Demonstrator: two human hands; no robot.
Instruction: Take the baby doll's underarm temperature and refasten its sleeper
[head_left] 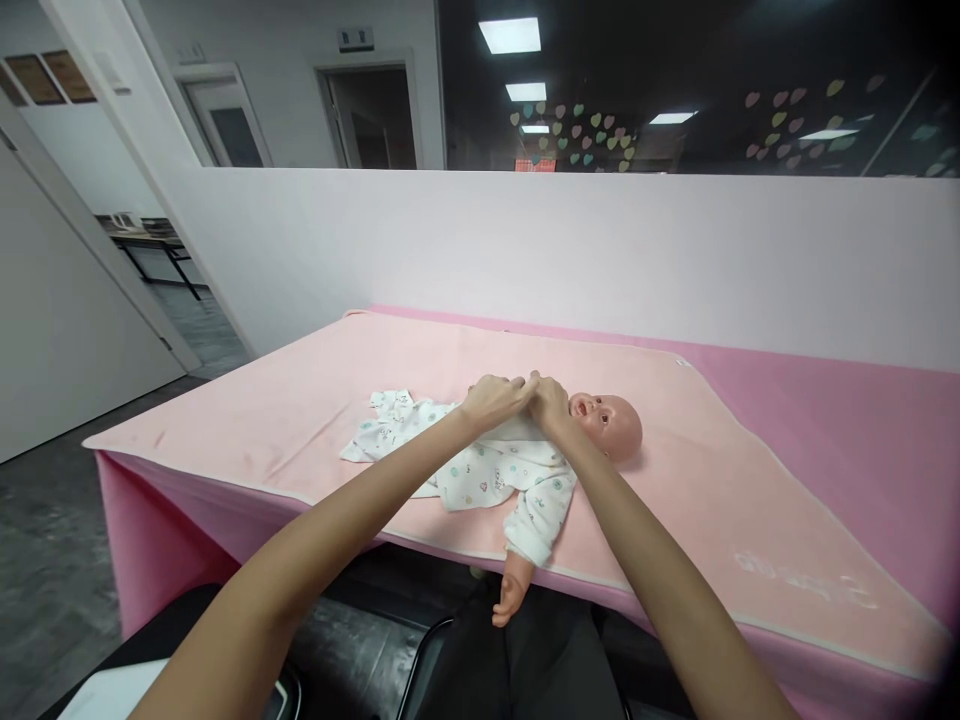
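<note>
When taking hold of the doll [487, 470], on its back across the pale pink mat [292, 400], avoid the near forearm [517, 580], hanging past the table [847, 420] edge & prob. smooth, firm, poss. slippery vinyl; go higher, thru the soft-looking sleeve [544, 512]. Next in, treat as likely fairly light, w/ a prob. floppy torso under thin printed clothes [474, 485], and scoop there plus beneath the bald head [624, 428], prob. hard & top-heavy. Over the upper torso, note L hand [495, 400] & R hand [549, 404], bunched w/ fingers meeting, can't tell if pinching cloth, w/ more mat, then white wall [600, 260], behind.
</note>
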